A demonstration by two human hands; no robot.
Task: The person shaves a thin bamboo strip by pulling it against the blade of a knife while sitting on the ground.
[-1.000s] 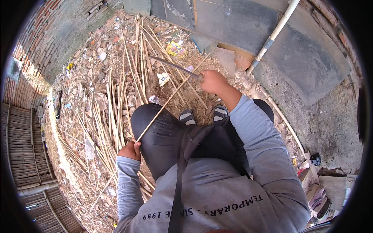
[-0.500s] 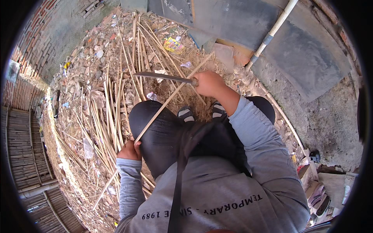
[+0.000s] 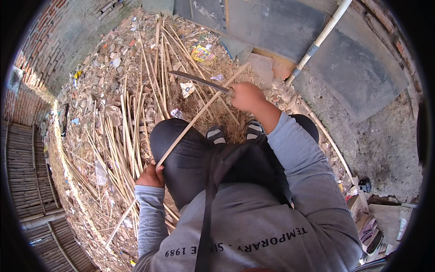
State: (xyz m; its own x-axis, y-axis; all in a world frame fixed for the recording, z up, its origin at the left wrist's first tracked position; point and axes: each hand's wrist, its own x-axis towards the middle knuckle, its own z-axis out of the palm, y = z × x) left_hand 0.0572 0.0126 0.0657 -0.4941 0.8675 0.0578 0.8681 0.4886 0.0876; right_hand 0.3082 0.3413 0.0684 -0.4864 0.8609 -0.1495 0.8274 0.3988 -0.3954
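Observation:
A long, pale bamboo strip (image 3: pixel 194 120) slants across my left thigh, from far right to near left. My left hand (image 3: pixel 152 176) is closed around it beside the thigh, and its lower end passes behind the forearm. In my right fist (image 3: pixel 248 97) is the handle of a long-bladed knife (image 3: pixel 199 80), like a machete. The dark blade points to the far left and crosses the strip close to the fist. Contact between the blade and the strip appears likely, but the exact edge is hard to make out. The strip's far end rises beyond my right hand.
Many bamboo strips (image 3: pixel 129 136) lie on the littered ground at my left and ahead. A pole (image 3: pixel 319 41) leans by grey panels (image 3: pixel 358 68) at the far right. Brick wall (image 3: pixel 36 68) and bamboo slat panels (image 3: pixel 22 167) stand on the left.
The knife has turned, its tip swinging farther away and to the right. My right hand has shifted slightly right. The left hand and the strip have barely moved.

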